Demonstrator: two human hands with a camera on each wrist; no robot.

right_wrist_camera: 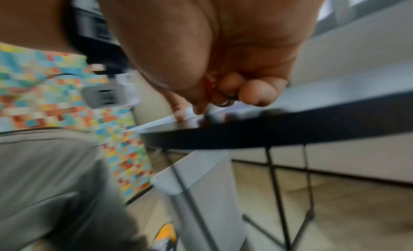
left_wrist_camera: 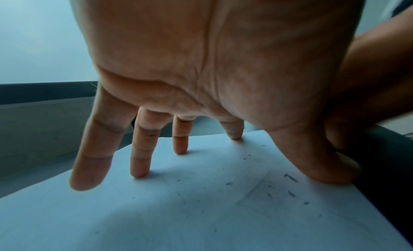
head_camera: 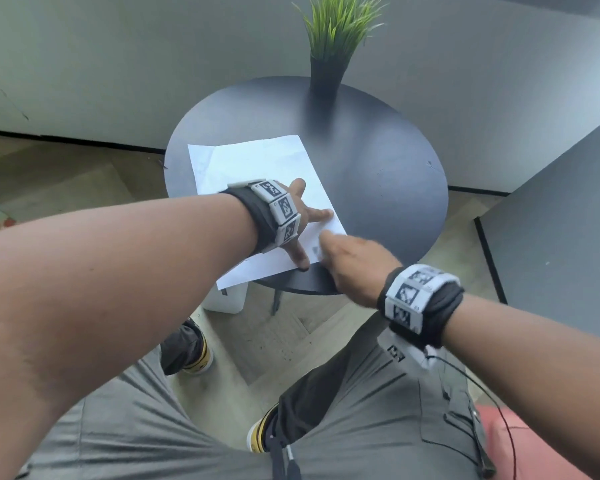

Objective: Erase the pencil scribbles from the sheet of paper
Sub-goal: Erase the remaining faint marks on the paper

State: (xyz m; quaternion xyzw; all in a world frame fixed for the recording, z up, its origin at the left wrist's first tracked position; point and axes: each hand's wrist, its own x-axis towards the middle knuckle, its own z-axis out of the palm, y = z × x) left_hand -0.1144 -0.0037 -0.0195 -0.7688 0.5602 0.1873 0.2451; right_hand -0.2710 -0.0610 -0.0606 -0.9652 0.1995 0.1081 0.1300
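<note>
A white sheet of paper point(head_camera: 257, 161) lies on the round black table point(head_camera: 378, 168), its near corner hanging over the edge. My left hand point(head_camera: 298, 220) presses it flat with spread, straight fingers point(left_wrist_camera: 143, 149) and thumb. Faint grey pencil scribbles point(head_camera: 315, 251) sit at the sheet's near right corner; short dark marks point(left_wrist_camera: 290, 179) also show beside my thumb. My right hand point(head_camera: 350, 261) is at that corner, fingers curled point(right_wrist_camera: 257, 92) round a small red eraser point(right_wrist_camera: 208, 85) that is mostly hidden. The right wrist view is blurred.
A potted green grass plant point(head_camera: 329, 64) stands at the table's far edge. A white bin point(head_camera: 226, 299) sits under the table by its thin black legs point(right_wrist_camera: 274, 175). A grey cabinet point(head_camera: 551, 220) is on the right, a colourful checked panel point(right_wrist_camera: 67, 96) on the left.
</note>
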